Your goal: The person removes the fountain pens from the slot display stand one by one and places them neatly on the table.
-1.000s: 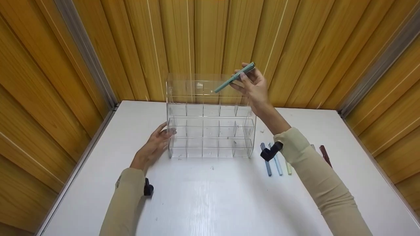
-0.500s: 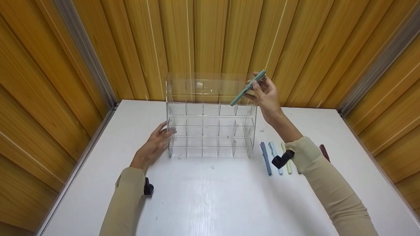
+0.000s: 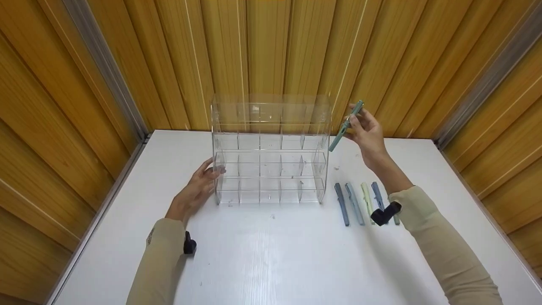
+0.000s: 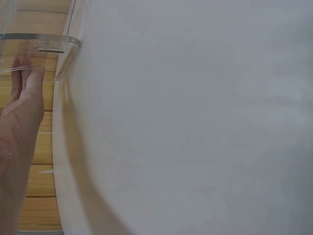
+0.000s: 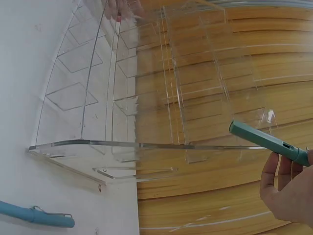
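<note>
A clear acrylic organizer (image 3: 270,170) with several small compartments in tiers stands on the white table. My left hand (image 3: 201,184) holds its left side panel, the fingertips showing through the clear plastic; the left wrist view shows the hand (image 4: 22,117) at the panel's edge. My right hand (image 3: 367,134) pinches a teal-green pen (image 3: 346,126) between thumb and fingers, just right of the organizer's upper part. The pen is tilted, its lower end pointing down and left. In the right wrist view the pen (image 5: 264,140) crosses in front of the side panel's edge.
Several pens lie side by side right of the organizer: a dark blue one (image 3: 342,204), a grey-blue one (image 3: 355,204), a light green one (image 3: 366,201) and a blue one (image 3: 377,195). My right sleeve (image 3: 436,237) covers part of the row. Wood-look walls (image 3: 271,51) enclose the table.
My right hand has moved right and down with the teal-green pen, from over the organizer to beside it, and the pen stands steeper. The left hand has stayed at the panel.
</note>
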Motion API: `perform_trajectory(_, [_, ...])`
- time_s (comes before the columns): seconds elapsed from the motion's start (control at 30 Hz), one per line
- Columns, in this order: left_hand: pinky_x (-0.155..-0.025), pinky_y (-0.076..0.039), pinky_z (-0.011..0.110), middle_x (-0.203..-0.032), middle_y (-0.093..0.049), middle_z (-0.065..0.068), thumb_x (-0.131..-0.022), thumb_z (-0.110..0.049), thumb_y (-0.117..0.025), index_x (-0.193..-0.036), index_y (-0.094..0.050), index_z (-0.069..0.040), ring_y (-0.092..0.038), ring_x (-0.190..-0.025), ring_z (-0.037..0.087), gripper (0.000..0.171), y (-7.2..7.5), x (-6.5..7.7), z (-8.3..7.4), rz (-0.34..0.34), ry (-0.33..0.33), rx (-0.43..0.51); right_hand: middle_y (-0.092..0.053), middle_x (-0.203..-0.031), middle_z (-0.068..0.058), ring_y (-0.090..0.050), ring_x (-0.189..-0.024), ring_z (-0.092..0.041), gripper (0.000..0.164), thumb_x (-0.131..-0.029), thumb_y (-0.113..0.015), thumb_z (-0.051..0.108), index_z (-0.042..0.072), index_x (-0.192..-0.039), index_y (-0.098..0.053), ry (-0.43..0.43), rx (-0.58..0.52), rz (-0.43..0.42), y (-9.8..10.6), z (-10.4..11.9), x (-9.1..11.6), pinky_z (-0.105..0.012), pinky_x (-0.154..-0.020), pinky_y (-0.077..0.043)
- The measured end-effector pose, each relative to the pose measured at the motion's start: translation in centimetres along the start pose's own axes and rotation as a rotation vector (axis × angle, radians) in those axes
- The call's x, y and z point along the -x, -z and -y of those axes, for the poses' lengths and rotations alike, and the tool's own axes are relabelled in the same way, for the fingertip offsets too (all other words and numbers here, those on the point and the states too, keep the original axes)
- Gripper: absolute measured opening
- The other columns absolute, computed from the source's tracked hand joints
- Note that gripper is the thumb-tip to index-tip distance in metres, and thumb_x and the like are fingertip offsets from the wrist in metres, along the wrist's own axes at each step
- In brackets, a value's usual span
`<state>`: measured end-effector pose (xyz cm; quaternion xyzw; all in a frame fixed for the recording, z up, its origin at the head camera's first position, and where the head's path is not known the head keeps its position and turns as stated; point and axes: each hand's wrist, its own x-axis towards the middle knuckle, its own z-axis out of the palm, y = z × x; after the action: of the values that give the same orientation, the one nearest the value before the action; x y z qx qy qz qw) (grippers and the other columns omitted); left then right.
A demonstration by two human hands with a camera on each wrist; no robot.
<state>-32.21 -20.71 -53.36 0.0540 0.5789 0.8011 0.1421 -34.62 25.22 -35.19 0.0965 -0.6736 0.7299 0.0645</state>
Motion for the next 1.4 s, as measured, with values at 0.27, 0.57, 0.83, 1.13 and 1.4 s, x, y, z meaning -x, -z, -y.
perform_trajectory(0.27, [-0.131,-0.009,0.053,-0.166,-0.028,0.016,-0.106,-0.017,-0.053,-0.165,-0.011,-0.022,-0.019,-0.158,0.032,0.073,0.1,0.2,0.4,0.016,-0.004,0.038,-0.059,-0.111,0.008,-0.055,-0.107,-0.014,0.046,-0.105,-0.057,0.028,0.023,-0.150,-0.053,-0.064,0.149,-0.029,3.2,-0.2,1.0,-0.024,-0.094,-0.052])
perform_trajectory(0.57, [-0.131,-0.013,0.051,-0.165,-0.030,0.015,-0.106,-0.021,-0.056,-0.165,-0.013,-0.025,-0.021,-0.158,0.031,0.073,0.3,0.3,0.2,0.006,-0.002,0.000,-0.061,-0.112,0.012,-0.058,-0.110,-0.004,0.051,-0.105,-0.056,0.030,0.020,-0.154,-0.047,-0.122,0.238,-0.066,7.8,-1.3,2.0,-0.016,-0.087,-0.053])
perform_trajectory(0.83, [-0.131,-0.012,0.050,-0.164,-0.031,0.012,-0.106,-0.022,-0.055,-0.164,-0.013,-0.028,-0.020,-0.158,0.029,0.072,0.4,0.8,0.4,-0.001,0.020,-0.007,-0.066,-0.100,0.020,-0.064,-0.095,0.003,0.030,-0.102,-0.062,0.029,0.025,-0.132,-0.064,-0.163,0.362,-0.063,12.3,-2.8,3.1,-0.011,-0.080,-0.056])
perform_trajectory(1.13, [-0.131,-0.011,0.051,-0.165,-0.030,0.011,-0.103,-0.024,-0.061,-0.165,-0.013,-0.027,-0.020,-0.158,0.030,0.079,0.2,0.8,0.3,-0.011,0.027,0.024,-0.070,-0.094,0.023,-0.067,-0.085,0.007,0.015,-0.102,-0.063,0.027,0.031,-0.117,-0.064,-0.240,0.375,-0.082,17.9,-4.1,4.1,-0.010,-0.075,-0.056])
perform_trajectory(1.4, [-0.131,-0.008,0.052,-0.166,-0.030,0.011,-0.103,-0.027,-0.062,-0.164,-0.013,-0.029,-0.018,-0.159,0.028,0.079,0.2,1.1,0.3,-0.012,0.038,0.030,-0.068,-0.086,0.030,-0.065,-0.082,0.009,0.031,-0.102,-0.062,0.032,0.020,-0.131,-0.062,-0.360,0.475,-0.125,21.6,-5.0,5.4,-0.009,-0.073,-0.056])
